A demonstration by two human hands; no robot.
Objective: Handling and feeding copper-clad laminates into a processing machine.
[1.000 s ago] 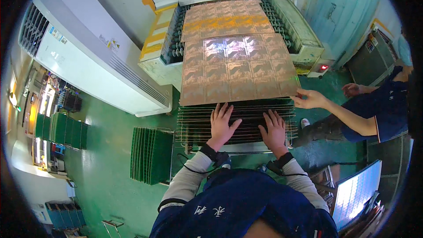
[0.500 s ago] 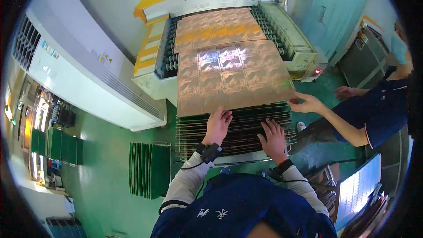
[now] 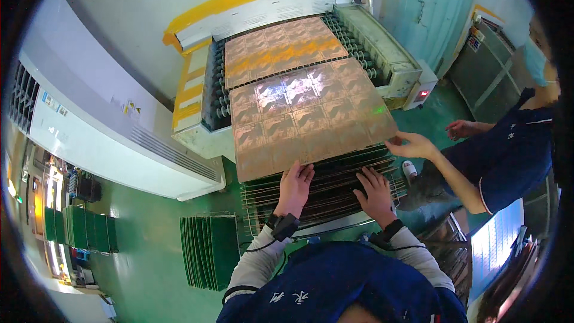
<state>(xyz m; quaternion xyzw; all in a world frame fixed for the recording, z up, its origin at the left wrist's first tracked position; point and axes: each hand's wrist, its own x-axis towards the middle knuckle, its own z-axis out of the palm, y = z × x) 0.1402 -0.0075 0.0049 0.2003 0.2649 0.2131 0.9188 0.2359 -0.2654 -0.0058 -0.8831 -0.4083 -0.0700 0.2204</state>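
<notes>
A copper-coloured panel (image 3: 311,116) with a grid of repeated patterns projects from the roller conveyor toward me, over a rack of upright thin panels (image 3: 335,185). At its near edge, my left hand (image 3: 295,190) is closed, fingers curled at the rim and partly hidden. My right hand (image 3: 375,194) rests over the top edges of the racked panels, fingers spread and holding nothing. A co-worker's hand (image 3: 414,145) takes the copper panel by its near right corner. Behind it, a second copper panel (image 3: 281,48) lies flat on the rollers.
The conveyor's rollers (image 3: 359,54) show beside the panels. On the left stands a tall white cabinet (image 3: 113,137). A rack of green panels (image 3: 206,251) stands on the floor at my left. The co-worker (image 3: 508,149) stands close on my right.
The near copper panel has slid toward me, and a gap now separates it from the second panel. My left hand stays at its near edge. The view has shifted slightly.
</notes>
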